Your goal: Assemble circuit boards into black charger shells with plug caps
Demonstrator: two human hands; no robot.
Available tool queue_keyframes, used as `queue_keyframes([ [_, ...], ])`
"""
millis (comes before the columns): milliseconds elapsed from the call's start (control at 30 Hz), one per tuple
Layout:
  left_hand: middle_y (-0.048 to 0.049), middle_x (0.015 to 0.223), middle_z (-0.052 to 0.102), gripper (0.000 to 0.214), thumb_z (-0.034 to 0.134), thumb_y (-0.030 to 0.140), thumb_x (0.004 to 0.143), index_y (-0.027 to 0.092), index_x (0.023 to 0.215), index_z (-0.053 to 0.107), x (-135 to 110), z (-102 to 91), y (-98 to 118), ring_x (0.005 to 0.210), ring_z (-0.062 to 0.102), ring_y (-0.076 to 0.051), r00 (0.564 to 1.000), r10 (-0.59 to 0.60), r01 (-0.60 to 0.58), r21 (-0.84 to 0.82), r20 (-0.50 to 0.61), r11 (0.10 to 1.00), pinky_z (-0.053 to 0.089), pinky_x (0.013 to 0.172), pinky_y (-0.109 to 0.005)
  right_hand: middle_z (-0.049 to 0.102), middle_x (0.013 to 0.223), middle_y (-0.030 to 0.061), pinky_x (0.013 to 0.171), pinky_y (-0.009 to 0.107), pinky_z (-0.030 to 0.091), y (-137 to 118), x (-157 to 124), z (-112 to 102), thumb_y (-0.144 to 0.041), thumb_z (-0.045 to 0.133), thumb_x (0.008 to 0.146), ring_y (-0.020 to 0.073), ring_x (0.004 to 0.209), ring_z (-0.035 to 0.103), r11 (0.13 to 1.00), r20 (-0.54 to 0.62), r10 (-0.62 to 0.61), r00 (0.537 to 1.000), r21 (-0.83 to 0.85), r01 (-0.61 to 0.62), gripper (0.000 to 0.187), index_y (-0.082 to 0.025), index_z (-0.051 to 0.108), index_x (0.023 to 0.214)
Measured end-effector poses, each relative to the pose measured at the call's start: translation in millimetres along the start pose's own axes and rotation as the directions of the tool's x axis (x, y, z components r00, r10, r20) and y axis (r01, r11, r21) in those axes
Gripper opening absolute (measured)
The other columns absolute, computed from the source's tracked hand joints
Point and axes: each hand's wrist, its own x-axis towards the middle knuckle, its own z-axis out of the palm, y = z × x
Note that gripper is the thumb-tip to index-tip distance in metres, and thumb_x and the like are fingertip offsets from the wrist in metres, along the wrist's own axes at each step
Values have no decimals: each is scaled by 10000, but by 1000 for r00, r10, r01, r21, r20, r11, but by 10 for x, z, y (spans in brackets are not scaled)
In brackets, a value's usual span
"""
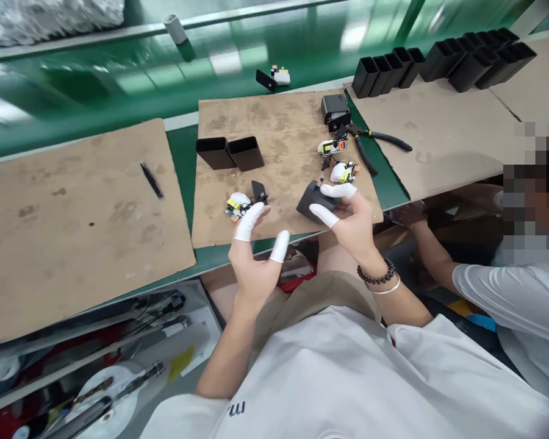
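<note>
The right hand [355,224] is grasping a black rectangular plastic case [308,201] right of centre in the frame; the left hand [257,271] is hovering empty, fingers parted, beside a white-and-yellow circuit assembly [238,201]. Case-handling seems underway, the next move probably calling for a left-hand pinch.

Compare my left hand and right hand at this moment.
The left hand is open and holds nothing; the right hand grips a black case. The left hand's wrist is bare; the right hand's has a beaded bracelet and a bangle. Both wear white finger covers.
</note>
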Motion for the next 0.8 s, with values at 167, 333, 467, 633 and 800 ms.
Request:
queue_keyframes([
  [167, -153, 1455, 644, 801, 867, 380, 813, 212, 1507, 504, 34, 196, 112, 1362, 633, -298, 977, 98, -94, -26, 190, 995, 526, 1166, -433, 727, 897, -61, 776, 247, 623, -329, -202, 150, -278, 941, 582, 123, 832, 711, 776, -66, 465, 883, 511, -370, 407, -248, 589, 784],
  [333, -112, 1295, 741, 765, 909, 374, 751, 197, 1412, 567, 77, 233, 192, 1182, 731, -253, 979, -68, 109, -209, 193, 972, 604, 1025, -353, 666, 772, -68, 671, 199, 585, -463, -364, 150, -359, 905, 660, 90, 714, 645, 573, 70, 633, 771, 628, -526, 341, -221, 598, 714],
  [467, -101, 1246, 744, 709, 938, 428, 697, 186, 1295, 642, 98, 166, 209, 1141, 731, -251, 971, -137, 187, -266, 196, 946, 612, 979, -341, 693, 796, -70, 660, 186, 584, -434, -405, 104, -324, 852, 750, 94, 750, 671, 496, 141, 655, 743, 661, -563, 216, -230, 659, 778],
  [633, -73, 1158, 725, 660, 941, 405, 687, 201, 1255, 675, 128, 148, 296, 1063, 707, -221, 992, -72, 94, -232, 103, 968, 600, 890, -313, 794, 985, -40, 629, 191, 596, -395, -399, 72, -292, 729, 861, 116, 830, 737, 259, 431, 670, 605, 628, -734, 121, -247, 734, 974],
  [800, -59, 1091, 704, 673, 952, 469, 646, 199, 1205, 691, 181, 100, 382, 991, 685, -209, 991, -116, 128, -248, 64, 960, 584, 850, -315, 814, 953, -24, 695, 198, 645, -383, -397, 73, -307, 653, 929, 108, 815, 768, 174, 602, 599, 528, 546, -820, 116, -234, 709, 1000],
])
